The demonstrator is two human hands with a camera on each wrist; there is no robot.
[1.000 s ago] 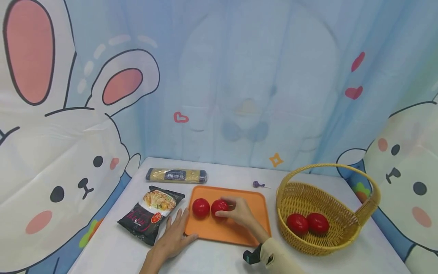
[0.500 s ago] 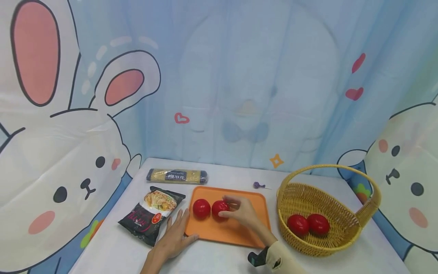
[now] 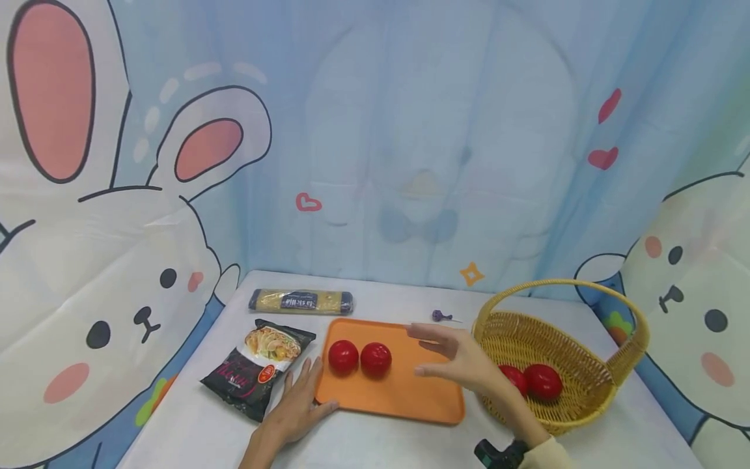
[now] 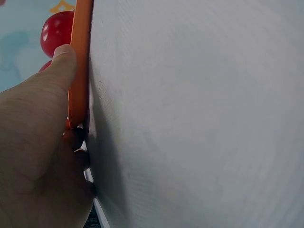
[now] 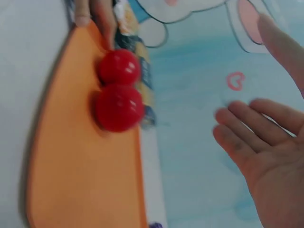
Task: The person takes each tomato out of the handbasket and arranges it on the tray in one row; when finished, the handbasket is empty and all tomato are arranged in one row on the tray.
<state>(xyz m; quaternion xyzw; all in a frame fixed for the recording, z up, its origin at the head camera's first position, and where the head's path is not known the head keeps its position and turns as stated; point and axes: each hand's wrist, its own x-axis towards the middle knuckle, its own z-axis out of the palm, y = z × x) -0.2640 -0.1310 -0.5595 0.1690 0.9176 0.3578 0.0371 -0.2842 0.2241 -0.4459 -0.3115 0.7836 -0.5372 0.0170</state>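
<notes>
Two shiny, round red fruits, a left one (image 3: 343, 357) and a right one (image 3: 375, 359), sit side by side on the orange tray (image 3: 410, 397); their exact kind is unclear. My left hand (image 3: 297, 402) lies at the tray's left front corner, fingers extended. In the left wrist view its thumb (image 4: 64, 59) rests against the tray's orange rim. Over the tray's right end, towards the basket (image 3: 586, 417), hovers my right hand (image 3: 465, 358), fingers spread and nothing in them. Two more red fruits (image 3: 543, 382) lie in the basket, one partly hidden by the right forearm.
A black noodle packet (image 3: 258, 368) lies left of the tray, close to the left hand. Behind it is a clear-wrapped pack of pasta (image 3: 301, 301). A small purple lollipop-like item (image 3: 439, 316) lies behind the tray. The basket's tall handle (image 3: 562, 283) arches upward.
My right hand has let go of the right-hand fruit on the tray and moved right, towards the basket. The left hand has stayed at the tray's corner.
</notes>
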